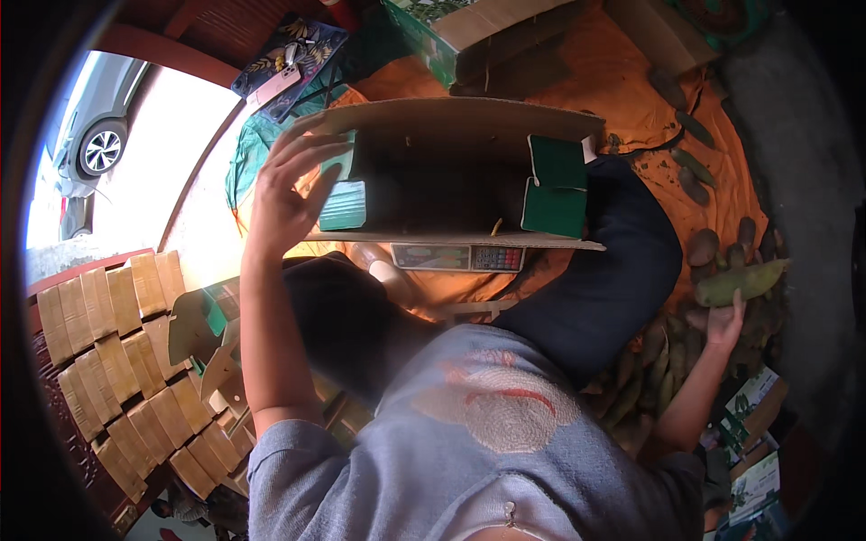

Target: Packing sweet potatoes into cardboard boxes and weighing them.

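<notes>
On an orange cloth [622,81], the left hand [284,194] is resting open-fingered on the left flap of a box [451,171] while the right hand [722,320], far right, is gripping a green fruit [741,281].

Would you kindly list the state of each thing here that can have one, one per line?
cardboard box: open, flaps up, resting on the scale.
scale: under the box; display unreadable.
left hand: open, fingers spread against the box's left flap.
right hand: closed around a long green fruit, lifted over the heap.
flat cartons: folded, stacked in rows.
</notes>
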`<state>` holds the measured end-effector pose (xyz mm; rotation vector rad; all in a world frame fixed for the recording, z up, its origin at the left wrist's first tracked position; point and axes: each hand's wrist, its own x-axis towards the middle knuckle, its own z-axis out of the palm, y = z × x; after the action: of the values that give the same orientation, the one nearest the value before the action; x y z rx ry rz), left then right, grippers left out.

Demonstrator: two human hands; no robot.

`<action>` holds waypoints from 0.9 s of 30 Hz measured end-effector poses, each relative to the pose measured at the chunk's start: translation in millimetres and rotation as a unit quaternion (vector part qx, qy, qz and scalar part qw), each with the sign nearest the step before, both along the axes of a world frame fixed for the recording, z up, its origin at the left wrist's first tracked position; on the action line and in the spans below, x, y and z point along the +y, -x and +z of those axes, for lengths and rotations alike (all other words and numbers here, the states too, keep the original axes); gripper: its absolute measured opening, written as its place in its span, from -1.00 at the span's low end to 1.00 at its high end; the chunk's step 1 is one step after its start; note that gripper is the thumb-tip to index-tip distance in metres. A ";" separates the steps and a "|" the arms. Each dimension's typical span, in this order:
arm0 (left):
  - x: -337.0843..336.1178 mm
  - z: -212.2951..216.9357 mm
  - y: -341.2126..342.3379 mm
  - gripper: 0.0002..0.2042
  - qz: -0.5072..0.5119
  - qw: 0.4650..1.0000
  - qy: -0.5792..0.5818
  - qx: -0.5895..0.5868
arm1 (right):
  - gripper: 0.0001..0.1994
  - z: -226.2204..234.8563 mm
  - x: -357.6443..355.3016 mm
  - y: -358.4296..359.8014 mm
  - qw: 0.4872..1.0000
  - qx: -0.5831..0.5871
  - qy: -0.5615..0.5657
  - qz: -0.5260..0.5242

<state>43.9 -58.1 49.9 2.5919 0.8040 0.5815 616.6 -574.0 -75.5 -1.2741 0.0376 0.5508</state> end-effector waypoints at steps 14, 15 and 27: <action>6.3 -11.6 44.4 -0.89 0.006 0.995 0.011 0.095 | -0.27 207.2 387.7 255.8 0.792 -0.274 0.031 0.545; 7.0 -12.4 53.3 -0.91 0.038 0.996 0.013 0.077 | -0.24 198.8 406.8 274.6 0.756 -0.283 0.080 0.584; 25.9 -24.1 91.3 -0.71 0.087 0.994 0.028 0.058 | -0.22 20.3 497.3 379.1 0.311 -0.387 0.385 0.778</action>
<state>-47.3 -32.2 25.8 2.5402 1.0774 0.4529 237.5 -76.7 -55.2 -2.0981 -2.3139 1.5755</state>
